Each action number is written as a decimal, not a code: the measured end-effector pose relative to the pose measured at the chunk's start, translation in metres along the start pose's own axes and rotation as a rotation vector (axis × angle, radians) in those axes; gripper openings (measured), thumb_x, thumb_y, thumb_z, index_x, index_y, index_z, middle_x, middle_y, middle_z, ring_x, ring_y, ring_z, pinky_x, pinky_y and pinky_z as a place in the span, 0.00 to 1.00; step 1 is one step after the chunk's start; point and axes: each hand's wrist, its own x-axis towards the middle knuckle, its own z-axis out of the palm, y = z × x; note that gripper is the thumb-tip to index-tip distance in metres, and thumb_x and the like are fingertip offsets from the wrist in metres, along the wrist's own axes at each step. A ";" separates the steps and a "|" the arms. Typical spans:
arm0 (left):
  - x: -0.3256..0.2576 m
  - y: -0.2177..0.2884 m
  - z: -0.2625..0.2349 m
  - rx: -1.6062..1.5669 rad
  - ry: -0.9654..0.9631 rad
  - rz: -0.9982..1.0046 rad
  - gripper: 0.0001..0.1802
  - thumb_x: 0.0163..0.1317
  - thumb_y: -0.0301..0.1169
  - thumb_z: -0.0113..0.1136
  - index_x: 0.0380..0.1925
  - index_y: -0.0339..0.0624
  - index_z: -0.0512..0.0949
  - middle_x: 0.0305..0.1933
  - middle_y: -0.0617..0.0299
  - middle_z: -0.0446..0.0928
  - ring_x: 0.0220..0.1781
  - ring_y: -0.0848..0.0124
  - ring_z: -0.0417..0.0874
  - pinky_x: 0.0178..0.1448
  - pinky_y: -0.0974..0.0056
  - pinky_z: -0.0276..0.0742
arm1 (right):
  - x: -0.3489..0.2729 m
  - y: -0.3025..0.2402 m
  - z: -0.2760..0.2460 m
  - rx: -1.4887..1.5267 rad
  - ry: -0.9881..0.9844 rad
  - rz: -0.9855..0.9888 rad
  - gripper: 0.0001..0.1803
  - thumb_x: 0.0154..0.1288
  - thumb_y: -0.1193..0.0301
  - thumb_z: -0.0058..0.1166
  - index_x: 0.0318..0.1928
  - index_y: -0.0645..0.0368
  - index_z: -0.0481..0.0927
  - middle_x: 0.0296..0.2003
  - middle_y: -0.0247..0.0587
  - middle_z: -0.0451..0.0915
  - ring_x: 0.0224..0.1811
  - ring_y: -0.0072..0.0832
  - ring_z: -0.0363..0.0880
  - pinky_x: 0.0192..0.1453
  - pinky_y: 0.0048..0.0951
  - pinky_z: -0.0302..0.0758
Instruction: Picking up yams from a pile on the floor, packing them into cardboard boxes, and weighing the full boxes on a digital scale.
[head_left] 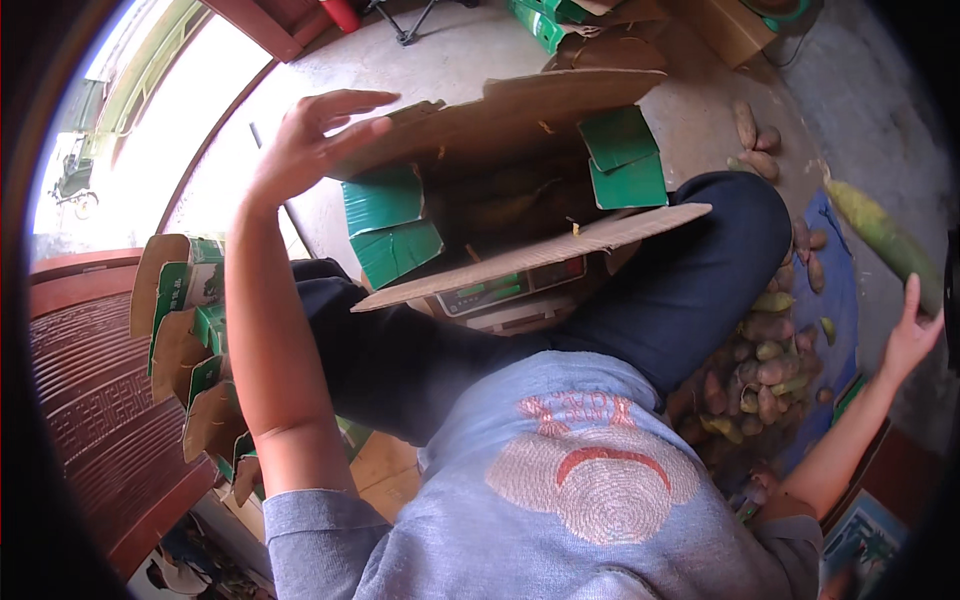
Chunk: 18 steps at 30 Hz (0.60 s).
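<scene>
An open cardboard box (520,150) with green inner flaps stands between my knees on a weighing scale (505,290). My left hand (305,145) is raised at the box's far left flap, fingers stretched out, the thumb lying against the flap's edge. My right hand (912,335) reaches far out to the right with the fingers spread. It sits just below the lower end of a long, blurred yellow-green vegetable (885,240); whether it touches it I cannot tell. My dark trouser legs (680,290) wrap around the box.
A heap of reddish and greenish tubers (765,370) lies on a blue cloth (840,300) at the right. More tubers (755,140) lie on the concrete floor farther off. Folded green-and-brown cartons (190,340) stand stacked at the left, beside a red carved wooden panel (90,400).
</scene>
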 end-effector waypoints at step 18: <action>-0.004 -0.012 0.009 0.039 0.138 0.057 0.17 0.65 0.39 0.67 0.37 0.32 0.84 0.36 0.58 0.84 0.32 0.72 0.78 0.40 0.66 0.76 | -0.117 -0.298 0.302 0.650 -1.031 -0.051 0.25 0.55 0.68 0.71 0.48 0.62 0.72 0.35 0.52 0.84 0.40 0.47 0.85 0.45 0.37 0.79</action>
